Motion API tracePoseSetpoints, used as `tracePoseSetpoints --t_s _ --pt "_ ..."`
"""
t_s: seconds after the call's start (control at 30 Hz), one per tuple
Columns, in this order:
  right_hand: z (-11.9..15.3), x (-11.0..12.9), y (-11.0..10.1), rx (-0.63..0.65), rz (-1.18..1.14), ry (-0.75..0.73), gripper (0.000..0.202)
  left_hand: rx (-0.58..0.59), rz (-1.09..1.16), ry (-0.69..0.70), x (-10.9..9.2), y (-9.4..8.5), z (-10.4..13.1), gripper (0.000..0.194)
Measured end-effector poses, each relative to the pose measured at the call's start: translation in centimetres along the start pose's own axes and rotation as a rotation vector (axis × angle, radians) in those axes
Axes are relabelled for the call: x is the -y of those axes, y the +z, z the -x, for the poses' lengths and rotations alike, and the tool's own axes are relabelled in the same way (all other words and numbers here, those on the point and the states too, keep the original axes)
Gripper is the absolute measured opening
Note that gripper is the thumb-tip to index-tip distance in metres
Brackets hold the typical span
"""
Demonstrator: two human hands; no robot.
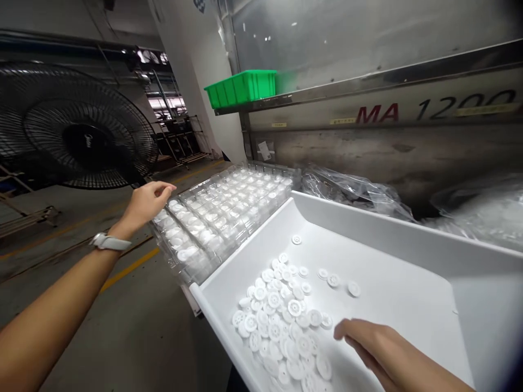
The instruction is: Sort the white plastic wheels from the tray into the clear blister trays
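Observation:
Small white plastic wheels lie in a loose heap inside a large white bin, with a few scattered farther up its floor. My right hand hovers inside the bin, just right of the heap, its fingers loosely bent and apart, with no wheel visible in them. A clear plastic tray with rows of compartments, many filled with white wheels, sits left of the bin. At the tray's far left edge is my left hand, fingers and thumb drawn together in a pinch. Whatever they might hold is hidden.
A large black fan stands on the left. On the machine's ledge sits a green plastic bin. Clear plastic wrap lies behind the white bin, against the metal machine. A yellow line marks the floor.

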State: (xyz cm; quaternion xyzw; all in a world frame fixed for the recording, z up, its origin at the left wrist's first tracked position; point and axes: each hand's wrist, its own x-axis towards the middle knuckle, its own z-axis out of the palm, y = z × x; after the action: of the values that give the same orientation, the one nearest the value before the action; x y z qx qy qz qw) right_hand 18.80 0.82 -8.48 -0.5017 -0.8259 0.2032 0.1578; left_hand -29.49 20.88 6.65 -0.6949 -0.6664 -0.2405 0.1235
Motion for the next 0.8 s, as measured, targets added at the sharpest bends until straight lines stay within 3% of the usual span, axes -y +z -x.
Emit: tracePoseSetpoints --t_s 0.1,0.2,0.27,0.33,0.47,0.57,0.67,0.8 --pt "-0.4 0.5 0.5 0.006 0.061 0.082 0.032 -0.078 0.072 0.199 -4.8 -1.8 2.6 0.029" --pt "-1.0 1.6 1.3 0.055 0.143 0.111 0.066 -0.099 0.181 0.381 -9.0 -3.1 5.9 0.024" --pt "-1.5 2.4 2.0 0.106 0.204 0.111 0.084 -0.092 0.276 0.478 -10.7 -3.6 8.0 0.018" --pt "-2.1 3.3 2.8 0.167 0.265 0.100 0.090 -0.064 0.368 0.561 -11.5 -3.7 9.8 0.014" --pt "-2.8 4.6 4.1 0.301 0.403 0.059 0.086 -0.001 0.518 0.675 -12.0 -3.6 12.6 0.025" --pt "-2.8 5.0 4.4 0.372 0.502 0.027 0.081 0.147 0.608 0.771 -12.2 -3.4 14.4 0.034" --pt "-2.8 5.6 4.3 0.407 0.577 0.021 0.075 0.286 0.673 0.859 -12.6 -3.3 16.3 0.041" --pt "-3.0 7.0 4.9 0.388 0.615 -0.019 0.059 0.331 0.808 0.850 -13.2 -2.5 18.3 0.049"
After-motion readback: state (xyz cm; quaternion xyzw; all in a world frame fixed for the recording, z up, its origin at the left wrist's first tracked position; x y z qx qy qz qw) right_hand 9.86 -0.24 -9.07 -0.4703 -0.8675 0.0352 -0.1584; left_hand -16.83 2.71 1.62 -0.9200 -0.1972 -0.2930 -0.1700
